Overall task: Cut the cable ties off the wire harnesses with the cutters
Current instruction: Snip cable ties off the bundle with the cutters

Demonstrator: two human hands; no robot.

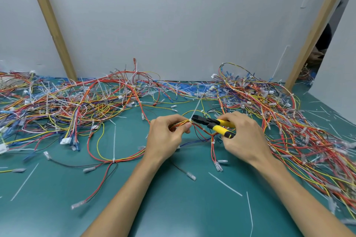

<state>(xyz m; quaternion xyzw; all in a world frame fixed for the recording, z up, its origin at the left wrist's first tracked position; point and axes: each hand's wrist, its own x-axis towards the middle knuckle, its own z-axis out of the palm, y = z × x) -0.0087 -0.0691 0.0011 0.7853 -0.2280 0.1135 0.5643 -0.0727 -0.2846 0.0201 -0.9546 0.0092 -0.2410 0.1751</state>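
Note:
My left hand (165, 136) pinches a wire harness (202, 132) of red, yellow and orange wires just left of a white cable tie (195, 110), whose long tail sticks up and away. My right hand (242, 134) grips the yellow-and-black handles of the cutters (213, 124). The black jaws point left and sit at the tie's head, right beside my left fingertips. The harness trails down to the right, where a second tie (212, 143) binds it.
Large tangles of wire harnesses lie at the left (63, 106) and right (279, 121) of the green mat (163, 198). Cut tie pieces (225, 183) are strewn over the mat. White panels with wooden posts (50, 23) close the back.

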